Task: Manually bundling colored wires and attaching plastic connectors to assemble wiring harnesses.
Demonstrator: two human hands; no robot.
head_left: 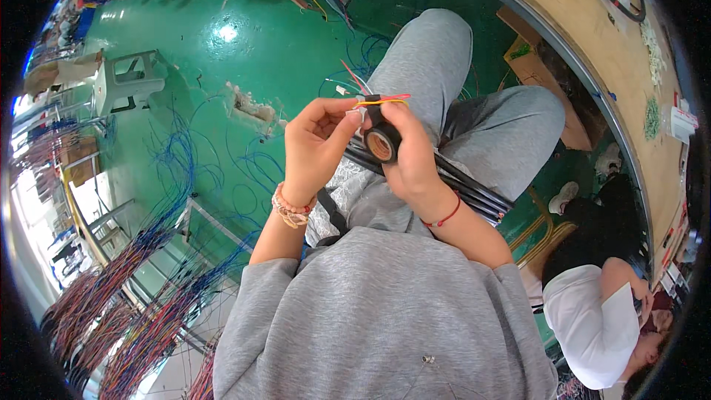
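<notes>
Above my lap, my left hand (317, 144) is closed, its thumb and fingertips pinching a bundle of thin wires beside a small white piece (357, 113). My right hand (412, 154) is wrapped round a roll of black electrical tape (381, 146), its thumb up against the wires. Red and yellow wires (386, 98) stick out between the two hands, with a dark band of tape round them. Several thick black cables (474, 187) lie across my lap under my hands, their cut ends to the right. The fingers beneath the roll are hidden.
A pale green plastic stool (129, 81) stands at the far left. Bundles of coloured wires (141, 311) hang from racks at the lower left. Loose blue wires (178, 152) lie on the green floor. A wooden table (592, 22) curves along the right; another person (592, 318) sits there.
</notes>
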